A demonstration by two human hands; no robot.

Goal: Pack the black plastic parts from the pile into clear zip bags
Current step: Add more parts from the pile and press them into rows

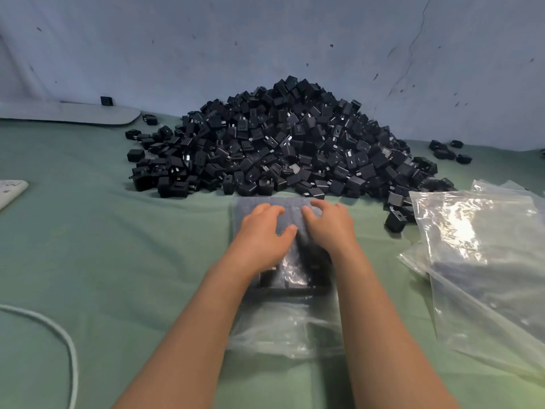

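Note:
A big pile of black plastic parts (280,143) lies on the green cloth against the wall. In front of it lies a clear zip bag (287,326) with several black parts (292,276) inside. My left hand (262,234) and my right hand (330,225) rest side by side on the bag's far end, near its edge by the pile. The fingers of both hands are spread and slightly bent, pressing down on the plastic. My forearms hide part of the bag's sides.
A stack of empty clear zip bags (483,255) lies at the right. A white cable (59,335) curves at the lower left, a white object (8,190) sits at the left edge, and loose black parts (448,152) lie at the far right.

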